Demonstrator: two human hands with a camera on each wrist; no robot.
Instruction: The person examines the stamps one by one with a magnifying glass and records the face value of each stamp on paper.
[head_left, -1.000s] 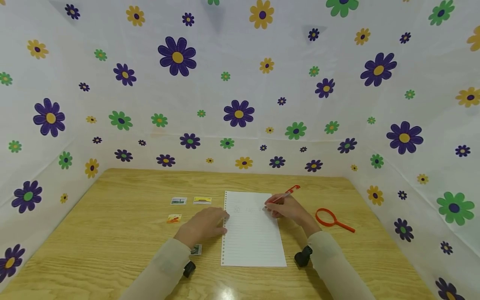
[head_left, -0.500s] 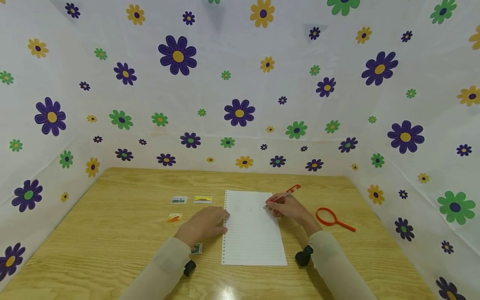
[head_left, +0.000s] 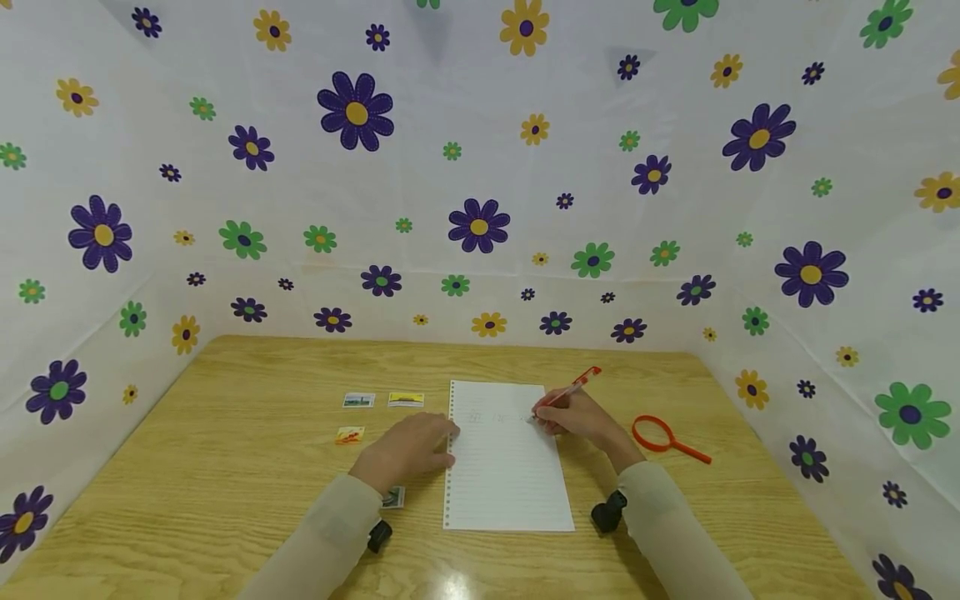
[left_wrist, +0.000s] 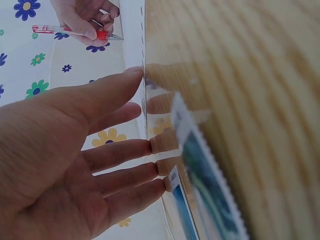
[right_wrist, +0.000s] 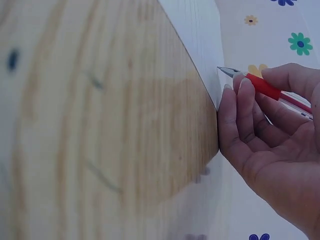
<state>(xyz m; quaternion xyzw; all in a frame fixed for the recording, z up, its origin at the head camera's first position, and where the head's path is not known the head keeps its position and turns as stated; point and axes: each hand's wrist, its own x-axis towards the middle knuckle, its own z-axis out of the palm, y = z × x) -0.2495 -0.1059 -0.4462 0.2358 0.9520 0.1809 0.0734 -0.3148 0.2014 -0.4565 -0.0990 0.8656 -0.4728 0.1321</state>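
Note:
A lined sheet of paper (head_left: 506, 479) with punched holes down its left edge lies on the table, faint writing along its upper lines. My right hand (head_left: 572, 419) pinches a red pen (head_left: 582, 380) near its tip, at the upper right of the sheet. In the right wrist view the pen (right_wrist: 265, 86) sits between thumb and fingers, its metal point close to the paper (right_wrist: 197, 35). My left hand (head_left: 405, 450) rests at the sheet's left edge. Its fingers (left_wrist: 127, 177) are extended and touch the surface in the left wrist view.
Left of the paper lie small stamps: a green-grey one (head_left: 358, 400), a yellow one (head_left: 406, 399), an orange one (head_left: 349, 436), and one (head_left: 393, 497) partly under my left wrist. A red magnifying glass (head_left: 670, 439) lies right of my right hand. Flowered cloth (head_left: 480, 167) encloses the wooden table (head_left: 247, 467).
The pen's upper end has tilted slightly, and faint marks on the paper look a little clearer. My left hand stays in place.

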